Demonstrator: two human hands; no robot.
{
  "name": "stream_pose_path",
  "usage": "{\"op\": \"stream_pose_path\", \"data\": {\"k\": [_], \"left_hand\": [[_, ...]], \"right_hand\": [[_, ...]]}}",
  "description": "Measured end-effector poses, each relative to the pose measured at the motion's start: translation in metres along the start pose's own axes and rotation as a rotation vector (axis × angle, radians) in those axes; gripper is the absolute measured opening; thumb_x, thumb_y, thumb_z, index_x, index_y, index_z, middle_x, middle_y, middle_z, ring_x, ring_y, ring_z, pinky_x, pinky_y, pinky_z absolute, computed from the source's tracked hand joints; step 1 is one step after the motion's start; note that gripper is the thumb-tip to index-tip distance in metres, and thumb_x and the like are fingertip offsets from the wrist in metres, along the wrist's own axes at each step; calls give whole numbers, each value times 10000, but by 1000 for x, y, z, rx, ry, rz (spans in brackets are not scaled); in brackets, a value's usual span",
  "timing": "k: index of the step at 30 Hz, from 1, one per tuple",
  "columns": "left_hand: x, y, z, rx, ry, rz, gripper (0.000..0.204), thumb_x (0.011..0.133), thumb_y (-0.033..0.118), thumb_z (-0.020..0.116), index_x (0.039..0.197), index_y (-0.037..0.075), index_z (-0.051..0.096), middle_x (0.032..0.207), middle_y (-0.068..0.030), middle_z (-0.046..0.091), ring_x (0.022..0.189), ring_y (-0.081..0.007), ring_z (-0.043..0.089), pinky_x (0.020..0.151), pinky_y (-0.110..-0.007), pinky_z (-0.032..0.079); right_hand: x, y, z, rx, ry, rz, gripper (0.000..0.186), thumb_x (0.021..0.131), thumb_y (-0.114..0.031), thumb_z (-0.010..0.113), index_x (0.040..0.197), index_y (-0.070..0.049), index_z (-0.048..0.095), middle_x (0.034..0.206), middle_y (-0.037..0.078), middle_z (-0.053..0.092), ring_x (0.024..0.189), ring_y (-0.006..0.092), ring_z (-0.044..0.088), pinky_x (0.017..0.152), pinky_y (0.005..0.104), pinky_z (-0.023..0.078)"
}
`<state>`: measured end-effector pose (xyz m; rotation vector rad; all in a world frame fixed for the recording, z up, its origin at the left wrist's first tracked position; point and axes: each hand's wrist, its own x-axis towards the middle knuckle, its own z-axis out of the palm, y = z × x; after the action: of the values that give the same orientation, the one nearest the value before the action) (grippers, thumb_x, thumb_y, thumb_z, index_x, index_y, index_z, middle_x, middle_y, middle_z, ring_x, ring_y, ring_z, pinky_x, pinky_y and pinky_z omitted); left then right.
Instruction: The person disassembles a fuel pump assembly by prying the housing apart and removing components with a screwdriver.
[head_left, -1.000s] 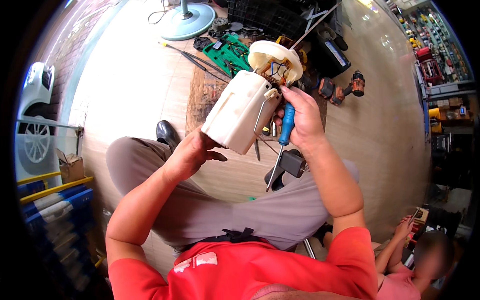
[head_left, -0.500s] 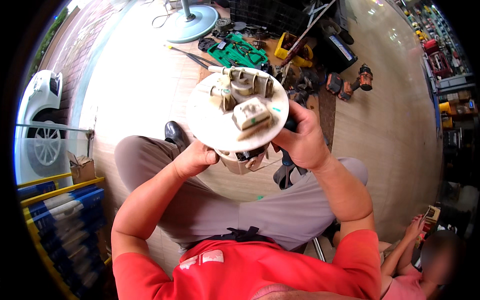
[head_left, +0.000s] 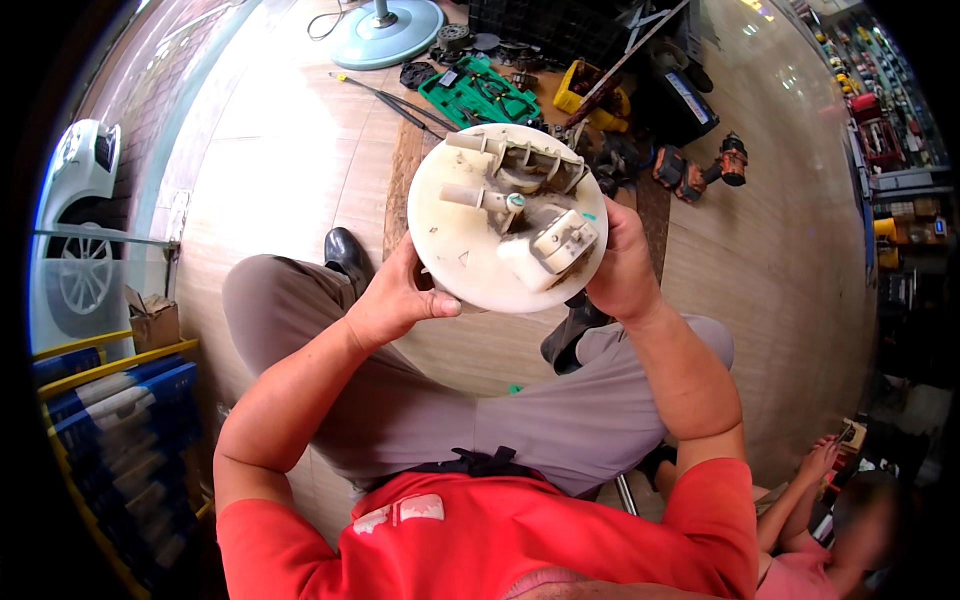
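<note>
A fuel pump module (head_left: 465,250) with a round, off-white plastic top is held up in front of me, its top face turned toward me. Pipe stubs, ribs and a square connector housing stand out from that face, with brown grime between them. My left hand (head_left: 400,297) grips the lower left rim, thumb along the edge. On the right side my right hand (head_left: 627,268) is closed round the rim, its fingers partly behind the disc. The pump body beneath the top is almost wholly hidden. Whether the right hand holds anything else behind it cannot be seen.
Beyond the module lie a green tool case (head_left: 480,92), a yellow bin (head_left: 577,88), a black battery-like box (head_left: 680,105) and orange-black cordless tools (head_left: 735,160). A pale blue round stand base (head_left: 388,40) is farther off. Another person's hands (head_left: 822,458) are at lower right.
The module has moved slightly right and tilted, so its top faces me more squarely and its body is now hidden. A dark blue handle by my right hand no longer shows plainly.
</note>
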<state>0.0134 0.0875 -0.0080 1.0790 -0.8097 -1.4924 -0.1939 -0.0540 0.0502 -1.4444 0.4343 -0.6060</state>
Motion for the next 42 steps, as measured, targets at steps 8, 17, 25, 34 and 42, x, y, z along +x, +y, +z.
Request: {"op": "stream_pose_path", "data": {"k": [8,17,25,34,42], "left_hand": [[-9,5,0,89,68,-40,1181,585,383,912,1469,8,223,1411,-137,418,1296,-262,416,1093,-381,337],[-2,-9,-8,93,7,-11,1131,690,494,824,1489,-8,199,1417,-165,416,1295,-269,419,1072,-382,354],[-3,-9,-5,107,-23,-68,908,851,493,683,1475,-6,251,1369,-151,464,1234,-237,462,1029,-362,386],[-2,-10,3,-10,-139,-324,727,978,636,199,1453,94,293,879,-72,637,546,-107,585,408,-226,440],[-1,4,4,-48,-94,-375,693,985,622,158,1444,135,340,832,-77,642,484,-93,534,390,-214,418]], "right_hand": [[2,6,2,96,-16,-6,478,823,13,711,1272,28,547,1169,48,647,1050,89,565,929,260,459],[6,11,4,60,110,90,253,873,-50,680,1113,9,623,920,1,671,749,36,574,624,210,480],[12,8,2,65,250,327,191,870,-72,659,1043,-7,611,803,55,638,620,97,575,514,250,478],[26,42,-24,489,350,727,156,881,-174,652,911,-24,623,737,39,553,577,142,534,487,283,476],[29,51,-23,552,385,756,192,914,-221,607,891,-31,610,670,64,528,528,172,509,478,281,470]]}}
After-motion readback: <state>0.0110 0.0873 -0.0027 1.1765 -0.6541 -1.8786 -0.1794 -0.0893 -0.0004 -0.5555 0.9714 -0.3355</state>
